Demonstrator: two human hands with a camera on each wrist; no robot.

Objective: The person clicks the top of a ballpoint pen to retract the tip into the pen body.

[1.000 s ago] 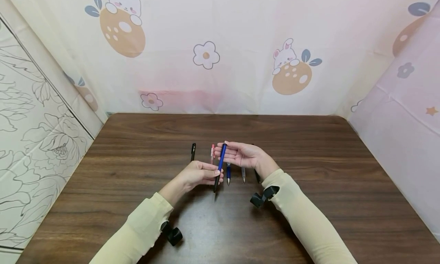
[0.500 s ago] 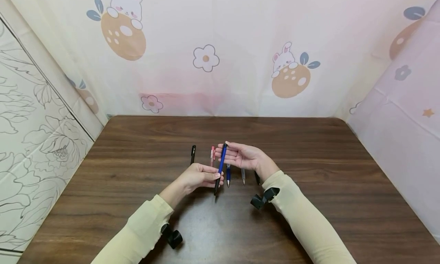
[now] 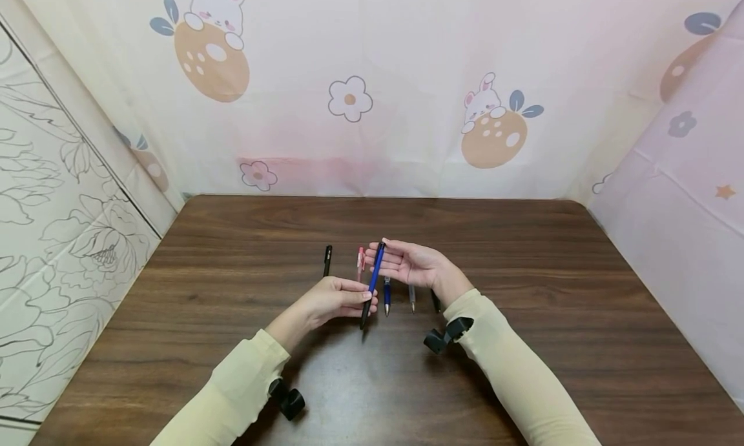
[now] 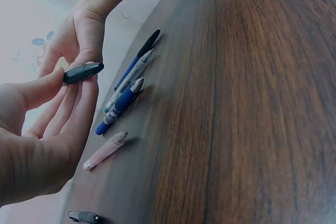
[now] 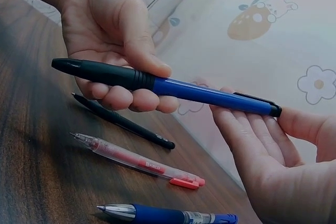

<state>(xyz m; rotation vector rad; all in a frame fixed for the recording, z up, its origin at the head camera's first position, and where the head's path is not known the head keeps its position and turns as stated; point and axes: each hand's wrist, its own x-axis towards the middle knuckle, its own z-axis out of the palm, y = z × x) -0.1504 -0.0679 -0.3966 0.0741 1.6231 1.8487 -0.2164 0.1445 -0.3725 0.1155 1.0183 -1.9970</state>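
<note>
A pen with a blue barrel and black grip section (image 5: 205, 96) is raised off the table at a slant. My left hand (image 3: 337, 297) grips it near its black front part, thumb on top and fingers curled underneath, as the right wrist view shows. Beyond it, my right hand (image 3: 414, 264) faces palm up. Its straight fingers lie under the clip end, and its thumb tip touches the pen's black end. Below the hands lie a black pen (image 5: 123, 121), a pink pen (image 5: 136, 157) and a blue pen (image 5: 157, 214).
Right of the blue pen, a clear pen (image 4: 128, 80) and a blue pen with a black grip (image 4: 137, 59) continue the row, partly covered by my right hand in the head view. The wooden table (image 3: 232, 226) ends at a patterned curtain (image 3: 407, 136).
Both hands keep nearly the same hold and place on the pen. The head view has tilted slightly upward.
</note>
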